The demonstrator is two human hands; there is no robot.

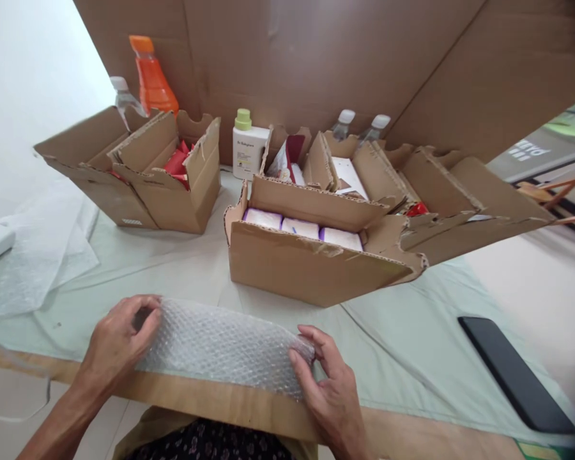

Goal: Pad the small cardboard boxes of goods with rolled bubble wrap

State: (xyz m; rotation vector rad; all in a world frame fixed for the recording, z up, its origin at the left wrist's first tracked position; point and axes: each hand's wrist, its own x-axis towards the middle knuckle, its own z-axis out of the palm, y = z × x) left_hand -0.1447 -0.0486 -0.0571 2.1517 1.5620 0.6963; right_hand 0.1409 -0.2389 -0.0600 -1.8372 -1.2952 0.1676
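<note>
On the far left of the table (182, 268) lies a loose sheet of bubble wrap (38, 255), spread flat on the pale green cloth. Behind it stands an open cardboard box (138, 185) with torn flaps, holding red packets (178, 163); how many cannot be told. Two bottles rise behind that box: one clear bottle (123, 96) with a white cap and one orange bottle (153, 80) with an orange cap.

At the near edge, the left hand (119, 342) curls its fingers and thumb closed over the left end of a bubble-wrapped roll (223, 345), which lies lengthwise along the table's front edge. The right hand (328, 386) pinches the roll's right end, thumb and fingers pressed together on the wrap.

Past the roll, near the middle, stands one white bottle (248, 150) with a green cap. Beside it sits a larger open box (311, 259); its front compartment holds three white-and-purple packs (301, 227) in a row. Compartments behind hold a white pouch (283, 163), a white carton (351, 177) and something red (416, 209). Two clear bottles (359, 128) with white caps stand behind this box.

Far right, one black phone (515, 374) lies flat, well apart from the hands.
</note>
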